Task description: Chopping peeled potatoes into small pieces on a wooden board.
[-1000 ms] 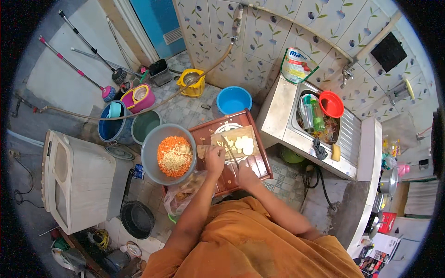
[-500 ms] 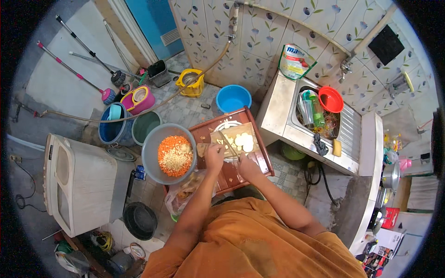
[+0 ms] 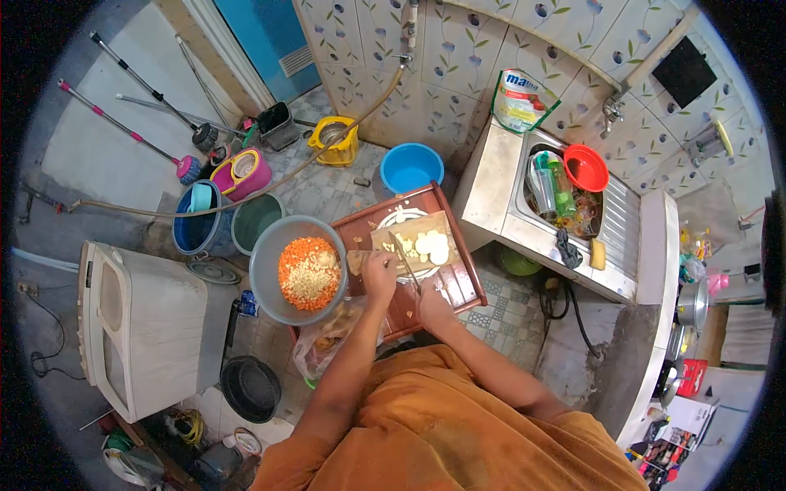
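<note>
A wooden cutting board (image 3: 416, 222) rests on a white plate (image 3: 396, 216) on a reddish-brown tray-topped table (image 3: 354, 235). On the board lie pale round slices (image 3: 431, 245) and small pale chopped bits. My right hand (image 3: 434, 304) grips a knife (image 3: 404, 255), its blade slanting across the board. My left hand (image 3: 379, 276) is closed at the board's left end, beside its handle; what its fingers hold is hidden. To its left stands a large grey basin (image 3: 264, 255) holding diced orange pieces (image 3: 300, 252) with pale chopped bits (image 3: 308, 279) on top.
A plastic bag (image 3: 318, 347) lies by the table's near left edge. Beyond the table is a blue basin (image 3: 412, 168). At right, a sink (image 3: 529, 196) holds bottles and a red bowl (image 3: 586, 168). A white washing machine (image 3: 155, 327) and several buckets stand left; a hose (image 3: 315, 154) crosses behind.
The right hand has shifted slightly down and left with the knife, and the blade sits at a slightly different angle. The left hand stays nearly in place.
</note>
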Available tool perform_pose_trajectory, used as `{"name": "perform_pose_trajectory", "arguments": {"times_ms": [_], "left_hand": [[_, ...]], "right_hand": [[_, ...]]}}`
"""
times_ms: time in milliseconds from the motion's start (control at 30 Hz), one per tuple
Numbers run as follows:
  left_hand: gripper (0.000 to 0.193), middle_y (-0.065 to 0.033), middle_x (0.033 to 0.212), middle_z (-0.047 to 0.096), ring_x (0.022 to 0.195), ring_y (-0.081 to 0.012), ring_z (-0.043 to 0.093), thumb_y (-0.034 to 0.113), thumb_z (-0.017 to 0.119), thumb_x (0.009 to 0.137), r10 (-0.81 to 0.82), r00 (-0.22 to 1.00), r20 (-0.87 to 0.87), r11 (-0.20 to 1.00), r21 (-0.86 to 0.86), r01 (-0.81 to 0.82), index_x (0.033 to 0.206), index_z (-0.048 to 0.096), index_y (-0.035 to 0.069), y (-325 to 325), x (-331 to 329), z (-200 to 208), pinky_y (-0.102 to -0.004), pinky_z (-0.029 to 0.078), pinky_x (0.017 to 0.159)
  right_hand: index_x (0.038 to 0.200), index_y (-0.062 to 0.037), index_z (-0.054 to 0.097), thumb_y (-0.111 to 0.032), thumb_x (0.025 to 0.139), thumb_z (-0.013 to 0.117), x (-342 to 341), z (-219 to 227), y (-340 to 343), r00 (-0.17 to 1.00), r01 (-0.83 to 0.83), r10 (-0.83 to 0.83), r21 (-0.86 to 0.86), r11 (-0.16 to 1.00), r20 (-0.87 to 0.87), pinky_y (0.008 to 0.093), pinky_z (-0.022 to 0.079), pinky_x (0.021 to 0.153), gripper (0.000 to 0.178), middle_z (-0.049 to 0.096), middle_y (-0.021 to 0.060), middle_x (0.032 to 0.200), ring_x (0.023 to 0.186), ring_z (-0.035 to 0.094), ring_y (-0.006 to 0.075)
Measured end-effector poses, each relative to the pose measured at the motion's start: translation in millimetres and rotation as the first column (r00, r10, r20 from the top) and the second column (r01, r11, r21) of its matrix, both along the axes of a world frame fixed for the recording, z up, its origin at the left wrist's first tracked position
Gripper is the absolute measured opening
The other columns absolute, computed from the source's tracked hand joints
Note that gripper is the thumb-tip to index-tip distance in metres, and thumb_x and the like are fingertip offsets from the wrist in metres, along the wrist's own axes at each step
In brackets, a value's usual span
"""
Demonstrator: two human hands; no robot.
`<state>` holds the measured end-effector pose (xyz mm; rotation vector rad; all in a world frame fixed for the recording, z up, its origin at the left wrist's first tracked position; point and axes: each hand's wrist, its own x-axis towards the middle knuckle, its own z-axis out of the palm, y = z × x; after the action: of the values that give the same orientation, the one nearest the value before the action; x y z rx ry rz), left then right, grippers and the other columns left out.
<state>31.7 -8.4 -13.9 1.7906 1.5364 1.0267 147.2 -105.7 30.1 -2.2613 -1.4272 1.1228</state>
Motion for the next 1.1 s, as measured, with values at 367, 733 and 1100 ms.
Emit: {"name": "perform_pose_trajectory", "arguments": {"times_ms": [367,733,1100], "left_hand": [[0.006,-0.0142,0.081,0.065,0.083,-0.0337,0.058,0.011,0.066,0.073,-0.011,1.000,-0.009,1.000,-0.015,0.011,0.073,0.070,0.005,1.0,-1.1,-2.5,-0.0422,0.045,0.078],[0.005,-0.0144,0.080,0.064,0.082,-0.0332,0.058,0.008,0.068,0.073,-0.010,1.000,-0.011,0.999,0.047,0.011,0.074,0.070,0.004,-1.4,1.1,-1.9,-0.0418,0.045,0.077],[0.006,-0.0151,0.080,0.062,0.082,-0.0341,0.057,0.010,0.068,0.074,-0.006,0.998,-0.061,0.998,0.056,0.010,0.076,0.071,0.005,-1.8,1.7,-2.5,-0.0422,0.044,0.076]], "right_hand": [[0.101,0.0036,0.047,-0.022,0.093,0.046,17.0,7.0,18.9,0.988,-0.138,0.130,0.103,0.985,0.078,0.0541,0.048,0.074,0.027,0.062,0.0317,0.087,0.084,0.061,0.0469],[0.104,-0.0003,0.046,-0.024,0.096,0.036,-0.8,9.5,8.9,0.997,-0.062,0.061,0.015,0.998,0.054,0.0541,0.048,0.080,0.027,0.063,0.0275,0.097,0.093,0.061,0.0464],[0.107,-0.0059,0.045,-0.019,0.095,0.040,-1.7,-6.1,7.0,0.999,-0.014,0.018,-0.083,0.996,0.049,0.0523,0.049,0.081,0.019,0.062,0.0229,0.108,0.096,0.063,0.0420]]}}
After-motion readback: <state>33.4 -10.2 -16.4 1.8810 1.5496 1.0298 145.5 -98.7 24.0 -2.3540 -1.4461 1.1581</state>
